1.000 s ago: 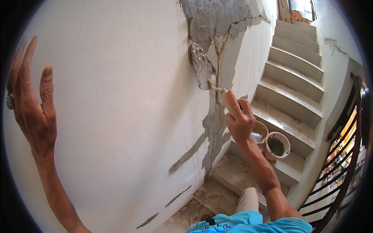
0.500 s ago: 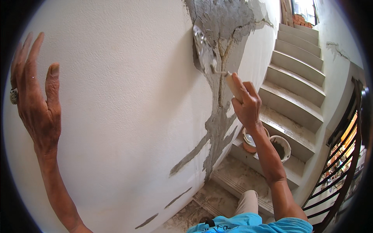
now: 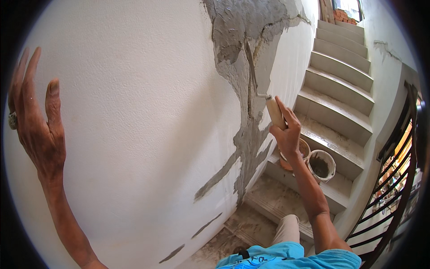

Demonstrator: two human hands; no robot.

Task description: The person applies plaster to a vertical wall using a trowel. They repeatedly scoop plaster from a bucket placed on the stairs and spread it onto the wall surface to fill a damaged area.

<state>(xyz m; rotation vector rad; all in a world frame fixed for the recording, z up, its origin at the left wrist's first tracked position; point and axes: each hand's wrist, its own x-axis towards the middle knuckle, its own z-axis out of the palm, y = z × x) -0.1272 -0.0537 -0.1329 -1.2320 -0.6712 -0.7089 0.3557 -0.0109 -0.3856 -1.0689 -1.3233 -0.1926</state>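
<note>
My right hand (image 3: 288,131) grips the pale handle of a trowel (image 3: 275,113). Its thin metal blade is seen nearly edge-on, pointing up along the crack in the grey mortar patch (image 3: 242,27) on the white wall (image 3: 134,89). Whether the blade touches the mortar, I cannot tell. The mortar runs down the wall in a narrowing band, with a crack branching to the upper right. At the far left my left hand (image 3: 40,127) is raised with fingers stretched upward and thumb apart, a ring on one finger. It holds nothing and is at or close to the wall.
On a step stand a white bucket (image 3: 332,169) with grey mortar inside and an orange-brown bucket (image 3: 286,165), partly behind my right forearm. Stairs (image 3: 333,110) climb to the upper right, with red bricks (image 3: 345,17) at the top. A dark metal railing (image 3: 405,179) borders the right side.
The trowel blade has swung from lying broadside on the mortar's left edge to nearly edge-on along the crack. My right hand has dropped slightly; my left stays raised and open.
</note>
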